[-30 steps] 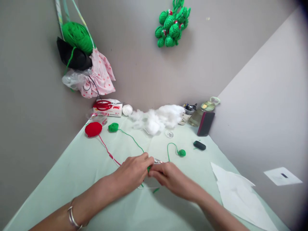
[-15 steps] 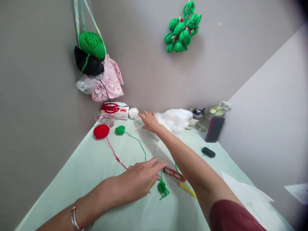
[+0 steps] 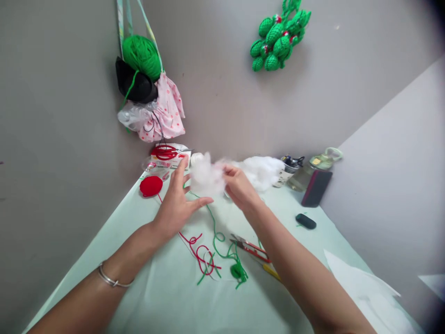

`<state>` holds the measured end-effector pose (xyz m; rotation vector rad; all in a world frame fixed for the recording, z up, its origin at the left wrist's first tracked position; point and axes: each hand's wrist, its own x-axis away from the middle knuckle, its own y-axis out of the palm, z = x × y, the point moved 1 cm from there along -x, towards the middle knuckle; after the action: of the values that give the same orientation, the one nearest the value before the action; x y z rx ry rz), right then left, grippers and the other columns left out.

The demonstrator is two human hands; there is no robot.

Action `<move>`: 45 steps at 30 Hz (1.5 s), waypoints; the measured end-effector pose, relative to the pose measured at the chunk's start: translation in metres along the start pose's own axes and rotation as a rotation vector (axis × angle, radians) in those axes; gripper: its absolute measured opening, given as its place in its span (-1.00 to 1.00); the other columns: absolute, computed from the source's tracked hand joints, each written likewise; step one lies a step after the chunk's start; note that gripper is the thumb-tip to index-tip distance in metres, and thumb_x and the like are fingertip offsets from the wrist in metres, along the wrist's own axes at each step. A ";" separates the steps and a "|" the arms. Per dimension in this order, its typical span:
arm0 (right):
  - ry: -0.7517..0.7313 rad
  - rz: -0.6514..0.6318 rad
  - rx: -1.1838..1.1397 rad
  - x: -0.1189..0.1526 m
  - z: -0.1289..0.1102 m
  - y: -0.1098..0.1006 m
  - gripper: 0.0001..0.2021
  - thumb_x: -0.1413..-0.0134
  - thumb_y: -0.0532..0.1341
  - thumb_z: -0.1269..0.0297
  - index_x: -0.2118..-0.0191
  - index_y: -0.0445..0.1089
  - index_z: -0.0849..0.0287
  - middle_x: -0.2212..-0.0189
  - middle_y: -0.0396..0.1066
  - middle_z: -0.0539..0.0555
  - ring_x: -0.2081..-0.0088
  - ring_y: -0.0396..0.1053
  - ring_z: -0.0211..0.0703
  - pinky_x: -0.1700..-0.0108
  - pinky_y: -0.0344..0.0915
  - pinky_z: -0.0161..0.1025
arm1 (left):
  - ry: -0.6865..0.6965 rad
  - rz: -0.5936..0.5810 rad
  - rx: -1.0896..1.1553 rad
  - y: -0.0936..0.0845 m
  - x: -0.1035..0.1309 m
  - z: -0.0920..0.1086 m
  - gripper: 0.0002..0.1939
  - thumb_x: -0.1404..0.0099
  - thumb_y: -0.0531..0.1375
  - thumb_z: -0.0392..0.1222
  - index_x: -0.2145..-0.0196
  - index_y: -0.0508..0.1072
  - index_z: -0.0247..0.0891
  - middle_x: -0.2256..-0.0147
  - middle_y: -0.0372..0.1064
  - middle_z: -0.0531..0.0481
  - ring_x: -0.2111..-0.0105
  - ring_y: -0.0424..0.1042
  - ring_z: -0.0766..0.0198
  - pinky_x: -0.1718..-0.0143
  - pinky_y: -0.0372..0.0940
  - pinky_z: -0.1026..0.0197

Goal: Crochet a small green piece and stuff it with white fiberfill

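Observation:
A loose tuft of white stuffing [image 3: 207,177] hangs above the table's far part, blurred at its edges. My right hand [image 3: 238,185] pinches its right side. Just left of the tuft is my left hand [image 3: 177,197], fingers spread and thumb stretched out, holding nothing. Behind my right hand lies a larger heap of white stuffing [image 3: 262,171]. Nearer to me, a small green crocheted piece [image 3: 238,271] rests beside loose red, white and green yarn ends [image 3: 206,260]. Orange thread snips [image 3: 252,248] and a yellow tool [image 3: 271,271] lie partly under my right forearm.
A red yarn ball [image 3: 150,186] and red scissors [image 3: 165,152] on a box are at the back left. A cup [image 3: 283,175], bottle [image 3: 313,167], phone [image 3: 316,188] and dark oval object [image 3: 306,221] stand or lie right. Bags [image 3: 167,111] hang on the wall.
My right hand has come away from the heap with a tuft of stuffing. My left hand has risen from beside the snips toward the tuft and spread open. The view has shifted slightly.

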<state>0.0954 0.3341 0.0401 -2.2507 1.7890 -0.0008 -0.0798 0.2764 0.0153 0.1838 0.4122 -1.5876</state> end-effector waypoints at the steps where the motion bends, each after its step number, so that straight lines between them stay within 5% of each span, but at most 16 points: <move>1: 0.002 -0.017 -0.026 0.013 -0.003 0.009 -0.89 -0.12 0.26 0.21 0.29 0.47 0.11 0.34 0.56 0.04 0.32 0.49 -0.15 0.19 0.44 -0.16 | 0.054 -0.037 -0.045 0.002 0.002 0.003 -0.12 -0.25 0.41 -0.11 -0.41 0.10 0.02 -0.49 -0.10 -0.18 -0.45 0.05 -0.11 -0.40 0.09 -0.17; 4: -0.003 -0.103 -0.087 0.040 -0.015 0.017 -0.91 -0.11 0.24 0.25 0.30 0.47 0.12 0.35 0.54 0.02 0.31 0.50 -0.17 0.13 0.44 -0.15 | 0.141 -0.120 -0.103 0.005 0.008 0.013 -0.42 -0.36 0.22 -0.29 -0.30 0.33 -0.07 -0.37 0.21 -0.10 -0.42 0.10 0.03 -0.45 -0.03 -0.07; 6: -0.033 -0.095 -0.063 0.048 -0.022 0.005 -0.84 -0.08 0.29 0.25 0.19 0.49 0.13 0.24 0.56 0.04 0.26 0.52 -0.17 0.07 0.43 -0.13 | 0.065 -0.095 0.011 0.004 0.009 0.017 -0.45 -0.26 0.14 -0.44 -0.16 0.49 -0.10 -0.22 0.39 -0.03 -0.28 0.29 0.10 -0.36 0.13 0.03; 9: -0.126 0.121 0.158 0.057 -0.027 -0.018 -0.69 -0.21 0.25 0.19 -0.06 0.42 0.08 0.08 0.52 0.08 0.24 0.53 -0.16 0.10 0.40 -0.12 | -0.169 -0.030 0.343 0.005 0.008 0.019 -0.65 -0.07 0.13 -0.48 0.26 0.58 -0.19 0.09 0.50 0.03 0.20 0.45 0.24 0.18 0.38 0.25; 11: -0.122 0.116 0.186 0.065 -0.025 -0.023 -0.65 -0.26 0.23 0.16 -0.12 0.37 0.07 0.06 0.51 0.10 0.20 0.53 -0.16 0.06 0.41 -0.10 | -0.268 -0.035 0.517 0.007 0.008 0.018 -0.87 -0.03 0.15 -0.43 0.52 0.39 -0.23 0.36 0.37 0.07 0.46 0.27 0.35 0.49 0.20 0.34; 16: -0.082 -0.006 0.198 0.094 -0.022 -0.014 -0.75 -0.38 0.16 0.13 -0.05 0.44 0.06 0.14 0.55 0.07 0.21 0.51 -0.16 0.08 0.41 -0.14 | -0.412 -0.123 0.716 0.009 0.007 0.016 -0.67 -0.10 0.21 -0.24 0.58 0.06 -0.21 0.55 -0.05 0.15 0.62 -0.01 0.43 0.65 -0.05 0.40; 22: 0.117 -0.210 0.425 0.133 -0.016 -0.037 -0.76 -0.39 0.10 0.31 0.10 0.55 0.03 0.33 0.54 0.01 0.38 0.44 -0.22 0.28 0.35 -0.23 | -0.540 -0.222 0.748 0.013 0.011 0.025 -0.70 -0.30 0.22 -0.15 0.53 0.26 -0.26 0.50 0.05 0.13 0.62 0.04 0.47 0.66 -0.03 0.41; 26: -0.034 -0.534 0.643 0.157 -0.009 -0.048 -0.63 -0.34 0.10 0.51 0.05 0.60 -0.07 0.09 0.52 0.07 0.13 0.49 -0.15 0.14 0.37 -0.21 | -0.585 -0.346 0.756 0.019 0.017 0.032 -0.47 -0.39 0.21 0.16 0.57 0.22 -0.24 0.55 -0.03 0.15 0.62 -0.01 0.45 0.64 -0.05 0.35; 29: -0.099 -0.607 0.755 0.169 0.003 -0.042 -0.55 -0.29 0.06 0.62 0.03 0.59 -0.02 0.10 0.53 0.12 0.06 0.45 -0.09 0.18 0.35 -0.21 | -0.584 -0.403 0.750 0.021 0.020 0.032 -0.40 -0.39 0.21 0.16 0.63 0.11 -0.23 0.57 -0.03 0.13 0.60 0.01 0.42 0.59 0.00 0.32; 35: -0.090 -0.333 0.605 0.171 0.014 -0.037 -0.65 -0.34 0.08 0.50 0.11 0.60 0.02 0.22 0.55 0.11 0.20 0.45 -0.11 0.19 0.35 -0.18 | -0.513 -0.451 0.328 0.023 0.028 0.036 -0.64 -0.33 0.25 0.15 0.32 0.55 -0.22 0.42 0.38 0.02 0.51 0.25 0.31 0.51 0.10 0.26; 38: 0.081 -0.090 0.265 0.167 0.003 -0.043 -0.87 -0.31 0.23 0.28 0.16 0.56 0.06 0.28 0.53 0.06 0.28 0.46 -0.16 0.22 0.35 -0.20 | -0.451 -0.479 0.248 0.027 0.032 0.041 -0.69 -0.28 0.32 0.10 0.36 0.49 -0.21 0.47 0.28 0.10 0.51 0.21 0.34 0.48 0.10 0.27; 40: 0.170 0.030 0.051 0.162 -0.006 -0.044 -0.85 -0.21 0.35 0.14 0.28 0.51 0.10 0.42 0.47 -0.01 0.39 0.40 -0.22 0.31 0.31 -0.24 | -0.388 -0.500 0.172 0.029 0.035 0.044 -0.70 -0.25 0.37 0.05 0.36 0.42 -0.19 0.48 0.24 0.15 0.52 0.19 0.35 0.47 0.11 0.28; 45: 0.229 0.061 -0.239 0.146 -0.023 -0.032 -0.65 0.07 0.54 0.02 0.37 0.49 0.16 0.51 0.44 -0.04 0.47 0.32 -0.28 0.36 0.25 -0.28 | -0.196 -0.495 0.011 0.032 0.041 0.051 -0.58 -0.22 0.43 -0.09 -0.03 0.50 -0.03 0.28 0.41 0.15 0.39 0.35 0.30 0.31 0.27 0.26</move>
<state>0.1570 0.1961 0.0452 -2.4425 2.0739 -0.0358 -0.0444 0.2192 0.0431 -0.0745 0.3082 -2.0725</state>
